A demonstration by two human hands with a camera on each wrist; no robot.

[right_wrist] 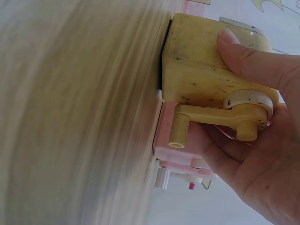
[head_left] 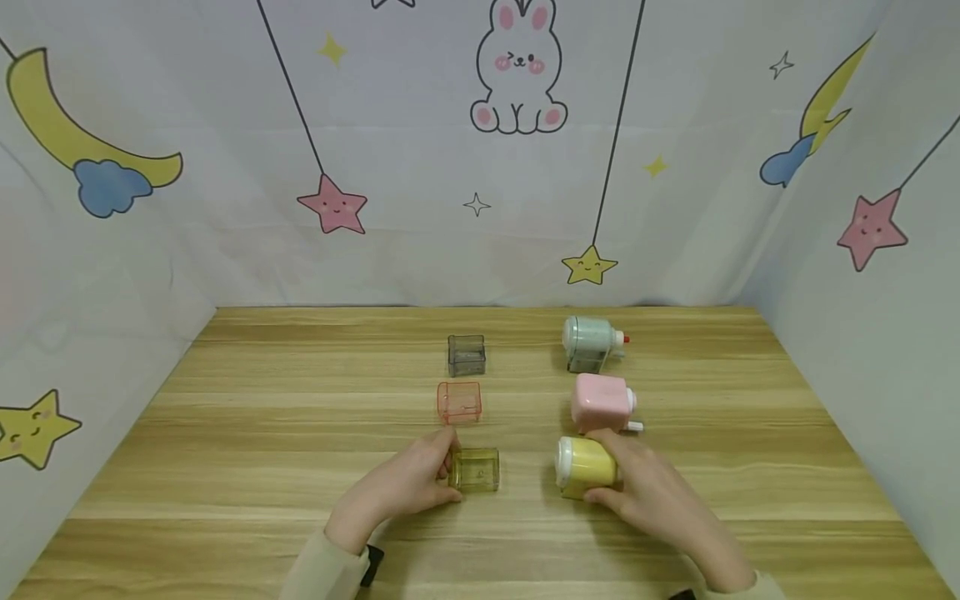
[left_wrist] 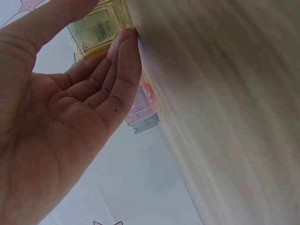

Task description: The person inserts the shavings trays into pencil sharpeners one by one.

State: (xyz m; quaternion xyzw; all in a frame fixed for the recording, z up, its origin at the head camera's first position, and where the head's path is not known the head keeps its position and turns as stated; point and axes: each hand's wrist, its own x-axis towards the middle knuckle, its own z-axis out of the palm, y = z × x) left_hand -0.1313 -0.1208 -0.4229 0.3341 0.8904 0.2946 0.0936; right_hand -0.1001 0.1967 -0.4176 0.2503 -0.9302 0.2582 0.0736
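On the near part of the table my left hand [head_left: 411,481] pinches a clear yellow shavings drawer [head_left: 477,469] between thumb and fingers; lettering shows on it [left_wrist: 107,29] in the left wrist view. To its right, my right hand [head_left: 637,483] grips a yellow crank pencil sharpener [head_left: 588,465]. Thumb and fingers lie on opposite sides of its body, and the crank handle [right_wrist: 206,117] points toward the wrist camera. A gap of bare wood separates drawer and sharpener. Behind the right hand sits a pink pencil sharpener [head_left: 602,402]; behind the left, a clear red drawer [head_left: 461,402].
Farther back stand a pale green pencil sharpener [head_left: 590,340] with a red-tipped crank and a clear grey drawer [head_left: 467,357]. Drawers form a column on the left, sharpeners one on the right. A printed white cloth [head_left: 420,250] hangs behind the wooden table [head_left: 300,392].
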